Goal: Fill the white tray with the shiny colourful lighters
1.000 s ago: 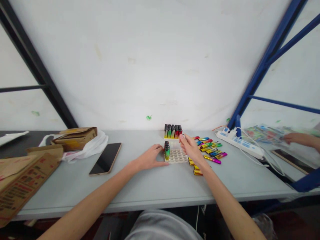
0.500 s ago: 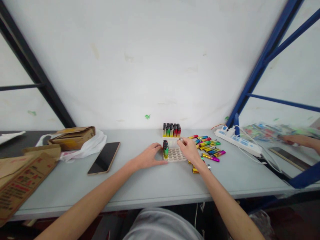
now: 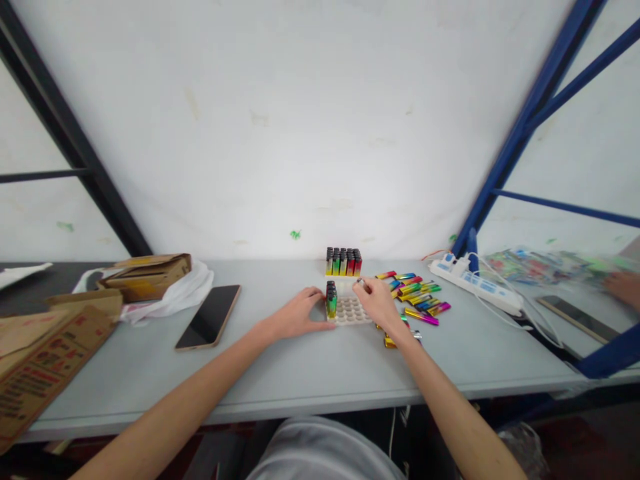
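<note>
A white tray (image 3: 353, 312) with rows of round holes lies on the grey table. Several lighters (image 3: 331, 300) with black tops stand upright in its left column. My left hand (image 3: 300, 312) rests at the tray's left side, thumb and fingers spread around that edge. Over the tray's right part is my right hand (image 3: 376, 297), its fingers pinched on a lighter (image 3: 361, 283) that is mostly hidden. Behind the tray stands a full block of lighters (image 3: 343, 261). Loose colourful lighters (image 3: 420, 293) lie in a pile to the right of my right hand.
A phone (image 3: 209, 317), an open cardboard box (image 3: 150, 277) and a white plastic bag (image 3: 193, 287) are on the left. A power strip (image 3: 475, 283) with cables lies at the right. Beyond the blue frame (image 3: 530, 127), another person's hand (image 3: 625, 288) shows near a second phone (image 3: 577, 319).
My right hand has shifted very slightly over the tray, while my left hand stays in place. The other person's hand has moved to the right.
</note>
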Tool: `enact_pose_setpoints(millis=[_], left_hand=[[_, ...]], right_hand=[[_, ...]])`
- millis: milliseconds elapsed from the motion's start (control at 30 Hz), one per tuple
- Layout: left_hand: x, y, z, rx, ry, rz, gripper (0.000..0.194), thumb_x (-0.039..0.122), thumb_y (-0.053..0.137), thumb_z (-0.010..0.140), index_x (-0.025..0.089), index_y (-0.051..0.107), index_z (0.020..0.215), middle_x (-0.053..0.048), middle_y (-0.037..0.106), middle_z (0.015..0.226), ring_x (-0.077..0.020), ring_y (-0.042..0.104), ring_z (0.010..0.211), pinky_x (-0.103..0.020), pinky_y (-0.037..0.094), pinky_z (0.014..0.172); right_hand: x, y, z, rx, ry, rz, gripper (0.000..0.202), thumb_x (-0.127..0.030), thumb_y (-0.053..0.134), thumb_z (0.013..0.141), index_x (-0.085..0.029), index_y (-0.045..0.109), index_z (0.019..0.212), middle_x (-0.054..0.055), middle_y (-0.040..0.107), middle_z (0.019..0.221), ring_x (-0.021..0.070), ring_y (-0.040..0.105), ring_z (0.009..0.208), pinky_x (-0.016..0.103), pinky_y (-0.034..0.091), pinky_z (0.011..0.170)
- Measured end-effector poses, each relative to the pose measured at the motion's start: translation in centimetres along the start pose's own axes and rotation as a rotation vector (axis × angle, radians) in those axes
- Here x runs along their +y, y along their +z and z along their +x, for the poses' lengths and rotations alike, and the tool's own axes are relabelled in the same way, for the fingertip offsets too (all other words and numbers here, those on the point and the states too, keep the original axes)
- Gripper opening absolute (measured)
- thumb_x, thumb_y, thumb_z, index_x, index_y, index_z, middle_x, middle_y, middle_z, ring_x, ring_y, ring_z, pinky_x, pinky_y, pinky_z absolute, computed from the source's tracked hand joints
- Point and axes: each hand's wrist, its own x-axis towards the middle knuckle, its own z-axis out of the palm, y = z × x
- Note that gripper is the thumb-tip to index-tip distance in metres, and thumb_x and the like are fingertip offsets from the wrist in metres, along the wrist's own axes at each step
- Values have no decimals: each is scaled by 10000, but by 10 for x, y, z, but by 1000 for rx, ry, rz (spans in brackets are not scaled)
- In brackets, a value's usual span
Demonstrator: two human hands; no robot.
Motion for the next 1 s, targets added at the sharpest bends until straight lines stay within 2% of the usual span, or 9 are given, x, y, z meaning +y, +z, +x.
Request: enact_pose_setpoints(millis=[167,300,433,500,633,833,1000], left_hand=[[1,0,0,9,-4,-31,633,632,797,788,167,678,1200,-160,641,1257,-348,634,1172,-480,500,1099],[0,0,-1,22,5,-40,646,635,802,782,179,670,1220,-150,641,1252,-343,630,1173,-481,502,1096],[1,0,-2,22,3,-33,654,646,795,788,178,665,1226,-143,638,1245,-333,629,1171,-469,497,1103],[2,0,-2,23,2,-29,657,662,786,789,184,667,1224,-137,639,1239,-330,628,1171,-464,496,1102],[3,-1,-2,25,11,-37,658,666,783,789,175,677,1214,-143,646,1231,-334,629,1168,-454,497,1096],[2,0,-1,13,10,-32,669,658,791,788,189,658,1246,-140,639,1246,-338,617,1186,-476,492,1096],[3,0,-1,13,21,-33,625,642,791,796,194,670,1214,-136,651,1219,-336,623,1167,-464,503,1074]], right_hand=[[0,-2,0,-17,-41,10,430,-535,476,956,-231,394,663,-55,408,569,133,401,572,276,269,573],[-2,-8,0,-211,-75,80,380,-536,429,1039,-233,467,812,-54,548,635,145,514,592,263,367,619],[-6,-17,-1,-327,-307,-77,385,-490,435,1065,-212,555,826,37,660,851,188,595,808,294,409,743],[-8,-20,-2,-378,-386,-178,424,-490,439,1069,-207,571,783,41,652,822,191,573,784,301,385,728],[-14,-24,-4,-477,-343,-205,477,-479,446,1071,-205,571,701,10,623,671,163,514,620,295,315,628],[-14,-22,-3,-553,-316,-142,412,-430,506,1048,-205,631,728,2,657,674,168,555,625,280,318,619],[-13,-13,-8,-572,-356,-219,353,-392,558,1035,-202,671,760,12,667,691,168,538,617,276,328,617]])
